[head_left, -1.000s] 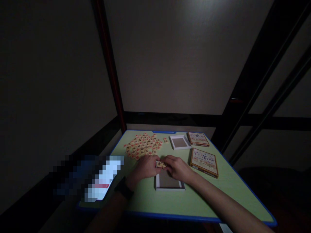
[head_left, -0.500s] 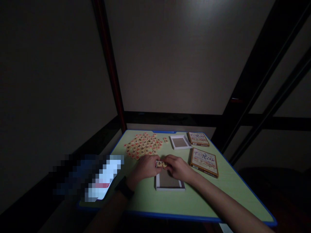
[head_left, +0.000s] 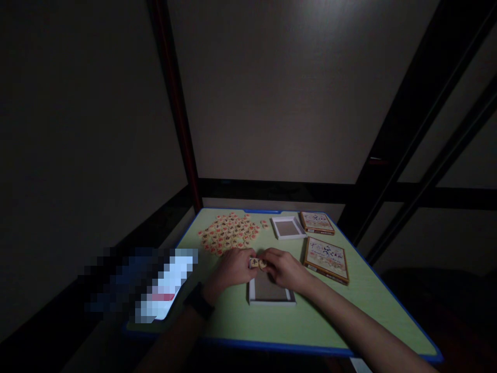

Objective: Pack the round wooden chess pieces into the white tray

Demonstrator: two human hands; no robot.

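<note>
My left hand, with a dark watch on its wrist, curls its fingers at the far left corner of a shallow white open box. In that corner a Chinese chess piece with a black character lies face up, close to my left thumb. Right beside it is a second chess piece, with the closed fingertips of my right hand on it. My right hand hides the far right part of the box. Behind my left hand spreads a heap of round chess pieces with red and black characters.
A couple of chess pieces lie apart from the heap. Another white open box stands farther back. Two printed box lids lie at the right of the green table. A lit, blurred-out screen is at the left.
Almost nothing differs. Both hands stay at the far left corner of the box, with only a tiny shift of the fingers around the two chess pieces.
</note>
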